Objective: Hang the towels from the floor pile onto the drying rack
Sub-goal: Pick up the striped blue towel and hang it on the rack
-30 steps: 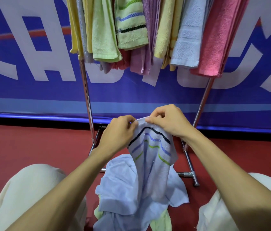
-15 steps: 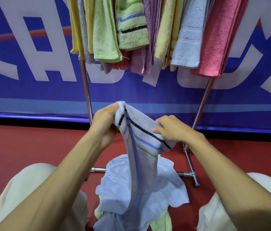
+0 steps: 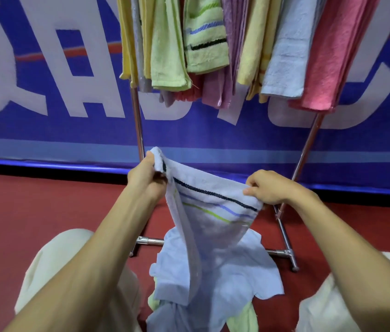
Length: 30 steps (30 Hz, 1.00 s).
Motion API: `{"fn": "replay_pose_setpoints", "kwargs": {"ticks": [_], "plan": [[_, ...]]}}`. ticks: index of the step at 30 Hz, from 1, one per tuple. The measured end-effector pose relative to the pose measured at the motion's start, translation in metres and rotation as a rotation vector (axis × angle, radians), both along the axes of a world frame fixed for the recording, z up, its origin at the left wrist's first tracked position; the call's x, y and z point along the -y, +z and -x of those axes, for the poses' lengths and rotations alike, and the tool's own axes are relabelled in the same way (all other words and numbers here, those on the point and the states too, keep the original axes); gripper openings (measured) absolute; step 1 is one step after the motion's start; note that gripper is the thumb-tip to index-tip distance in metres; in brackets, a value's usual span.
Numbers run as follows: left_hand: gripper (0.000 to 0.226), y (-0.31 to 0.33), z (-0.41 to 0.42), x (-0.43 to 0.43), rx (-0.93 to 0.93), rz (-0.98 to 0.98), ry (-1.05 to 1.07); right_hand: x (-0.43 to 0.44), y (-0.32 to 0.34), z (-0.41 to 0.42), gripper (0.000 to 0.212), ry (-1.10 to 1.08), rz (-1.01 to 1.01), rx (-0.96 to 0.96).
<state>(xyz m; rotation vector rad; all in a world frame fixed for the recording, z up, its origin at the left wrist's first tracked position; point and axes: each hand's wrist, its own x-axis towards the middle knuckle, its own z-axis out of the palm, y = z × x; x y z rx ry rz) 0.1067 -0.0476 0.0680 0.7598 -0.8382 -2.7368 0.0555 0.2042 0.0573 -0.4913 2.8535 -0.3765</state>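
Note:
A pale blue towel (image 3: 213, 226) with black, blue and green stripes hangs stretched between my hands above the floor pile. My left hand (image 3: 144, 178) pinches its upper left corner. My right hand (image 3: 269, 186) grips its right top edge. Under it the floor pile (image 3: 215, 291) holds light blue and pale green towels on the red floor. The metal drying rack (image 3: 137, 125) stands just behind, its top out of frame, with several hung towels (image 3: 232, 44) in yellow, green, purple, blue and pink.
The rack's base bar (image 3: 282, 252) and right leg (image 3: 309, 142) stand close behind the pile. A blue banner wall (image 3: 45, 92) with white letters runs behind the rack. My knees in cream trousers (image 3: 52, 271) flank the pile.
My hands have moved apart and spread the striped towel's top edge wide. The left hand rose with its corner, the right hand slid right along the edge.

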Motion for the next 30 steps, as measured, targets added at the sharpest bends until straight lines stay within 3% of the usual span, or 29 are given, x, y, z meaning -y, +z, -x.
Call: {"fn": "replay_pose_setpoints", "kwargs": {"ticks": [3, 6, 8, 10, 14, 16, 20, 25, 30], "plan": [[0.019, -0.006, 0.005, -0.004, 0.058, 0.156, -0.026, 0.007, 0.007, -0.007, 0.009, -0.08, 0.41, 0.023], [0.028, -0.006, 0.006, -0.012, -0.078, 0.277, -0.124, 0.014, 0.018, -0.018, 0.004, -0.078, 0.817, 0.11], [0.026, -0.005, 0.005, -0.018, -0.113, 0.38, -0.191, 0.017, 0.024, -0.023, 0.004, -0.06, 0.928, 0.131], [0.012, -0.006, 0.004, -0.022, -0.129, 0.426, -0.267, 0.018, 0.028, -0.026, 0.007, -0.035, 0.968, 0.161], [0.032, -0.011, 0.002, -0.028, -0.163, 0.499, -0.387, 0.015, 0.033, -0.031, 0.027, 0.052, 1.007, 0.282], [0.032, -0.012, -0.001, -0.034, -0.18, 0.518, -0.393, 0.016, 0.032, -0.032, 0.033, 0.071, 0.939, 0.196], [0.021, -0.009, -0.009, -0.042, -0.178, 0.54, -0.331, 0.02, 0.03, -0.035, 0.016, 0.064, 0.779, -0.069], [0.02, -0.007, -0.017, -0.051, -0.134, 0.758, -0.388, 0.026, 0.03, -0.039, 0.008, 0.063, 0.876, -0.004], [0.018, -0.002, -0.022, -0.057, -0.183, 0.731, -0.405, 0.028, 0.027, -0.039, 0.008, 0.043, 0.885, -0.018]]}}
